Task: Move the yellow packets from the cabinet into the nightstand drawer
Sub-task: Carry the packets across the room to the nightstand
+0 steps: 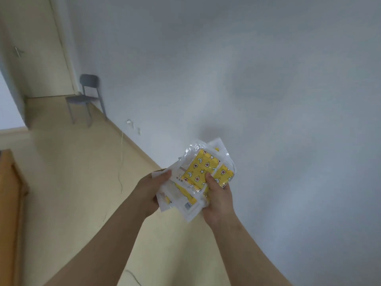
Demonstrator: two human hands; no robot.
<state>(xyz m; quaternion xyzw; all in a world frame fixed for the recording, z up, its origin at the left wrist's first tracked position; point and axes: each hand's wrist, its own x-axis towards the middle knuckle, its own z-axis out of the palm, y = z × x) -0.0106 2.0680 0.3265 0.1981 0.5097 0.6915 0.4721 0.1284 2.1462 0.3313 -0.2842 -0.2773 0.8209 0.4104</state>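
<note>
Head view shows both hands raised before a white wall (268,79), sharing one loose bundle of yellow packets (203,172) in crinkly clear wrap. The left hand (151,190) has its grip closed on the bundle's left edge, thumb on top. The right hand (216,200) clamps the lower right corner, thumb pressed across the top packet. Two grips make sense, since the slippery wrappers fan out unevenly and would likely slide apart under one. The packets are held in the air, well apart from the wooden furniture (11,203) at the left edge; what piece that is I cannot tell. A grey chair (87,96) stands near the door (37,48).
</note>
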